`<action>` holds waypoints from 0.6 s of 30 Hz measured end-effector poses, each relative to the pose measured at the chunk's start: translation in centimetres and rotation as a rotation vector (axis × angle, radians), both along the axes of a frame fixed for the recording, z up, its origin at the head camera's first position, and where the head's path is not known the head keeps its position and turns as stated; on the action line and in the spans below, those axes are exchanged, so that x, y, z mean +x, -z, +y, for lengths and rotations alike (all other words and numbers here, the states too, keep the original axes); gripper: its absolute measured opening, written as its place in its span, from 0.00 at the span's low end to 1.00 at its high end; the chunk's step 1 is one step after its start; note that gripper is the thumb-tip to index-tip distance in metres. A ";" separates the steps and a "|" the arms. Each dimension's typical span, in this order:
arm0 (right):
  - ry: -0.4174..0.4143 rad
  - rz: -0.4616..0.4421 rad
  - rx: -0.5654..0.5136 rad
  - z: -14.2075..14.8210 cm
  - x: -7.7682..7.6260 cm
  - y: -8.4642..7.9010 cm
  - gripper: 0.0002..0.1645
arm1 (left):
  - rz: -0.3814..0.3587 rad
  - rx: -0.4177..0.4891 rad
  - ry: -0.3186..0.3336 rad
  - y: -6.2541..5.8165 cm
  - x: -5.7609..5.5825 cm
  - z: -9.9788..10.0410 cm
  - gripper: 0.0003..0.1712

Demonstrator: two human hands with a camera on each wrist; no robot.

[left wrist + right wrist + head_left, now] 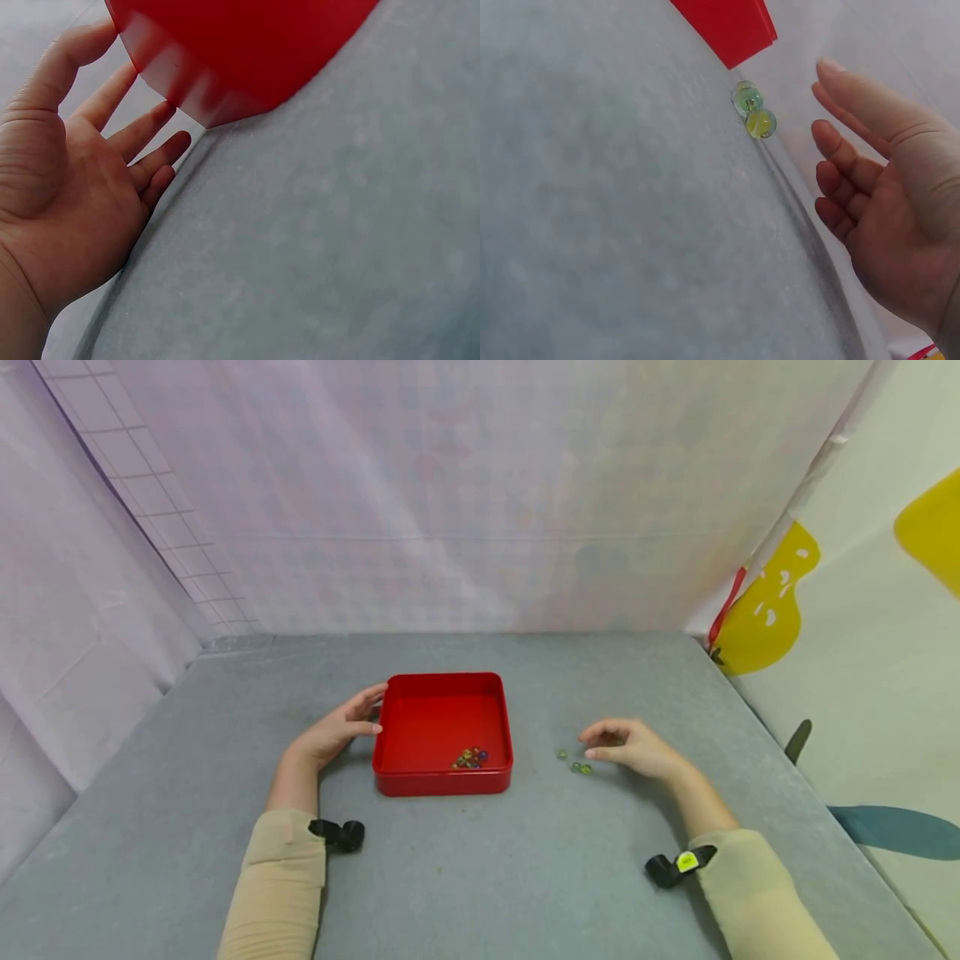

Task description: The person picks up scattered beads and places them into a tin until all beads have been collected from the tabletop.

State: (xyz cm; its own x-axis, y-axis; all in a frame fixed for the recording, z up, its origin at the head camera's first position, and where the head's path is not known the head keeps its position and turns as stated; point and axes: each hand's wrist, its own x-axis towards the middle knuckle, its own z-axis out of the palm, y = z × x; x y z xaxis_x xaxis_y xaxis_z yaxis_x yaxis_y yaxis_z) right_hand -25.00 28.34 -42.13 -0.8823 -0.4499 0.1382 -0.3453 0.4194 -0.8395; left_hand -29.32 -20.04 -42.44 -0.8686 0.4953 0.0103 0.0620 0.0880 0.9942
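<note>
A square red tray [442, 783] sits on the grey cloth, with several coloured glass marbles [470, 757] gathered near its front right corner. My left hand [339, 727] is at the tray's left side, thumb and fingertips touching its wall; the left wrist view shows those fingers spread and fairly straight. To the right of the tray lie 3 loose greenish marbles [582, 768]. Just beside them hovers my right hand [633, 748], fingers loosely bent and thumb apart, nothing between them. In the right wrist view, a yellow-green marble [761, 123] lies short of the fingertips.
Grey cloth [465, 877] covers the table. A pale patterned curtain [480, 502] hangs behind it, and a white sheet with yellow shapes [772, 610] borders the right edge. Black wrist cameras [339, 835] sit on both forearms.
</note>
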 end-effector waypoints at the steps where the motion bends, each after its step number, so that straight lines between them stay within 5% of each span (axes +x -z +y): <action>1: -0.006 -0.010 0.004 0.0 0.0 0.0 0.16 | -0.001 0.001 0.001 0.0 0.0 0.0 0.40; 18: -0.093 -0.002 0.021 0.4 0.1 0.7 0.13 | 0.008 0.009 0.006 -0.1 0.2 0.0 0.40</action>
State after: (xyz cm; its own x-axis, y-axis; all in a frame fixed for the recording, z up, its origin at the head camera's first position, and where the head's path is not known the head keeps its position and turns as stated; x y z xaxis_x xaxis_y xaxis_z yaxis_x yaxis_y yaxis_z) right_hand -24.93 28.69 -42.87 -0.8370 -0.5326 0.1257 -0.3817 0.4035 -0.8316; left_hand -29.12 -20.09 -42.34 -0.8653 0.5008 0.0219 0.0709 0.0791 0.9943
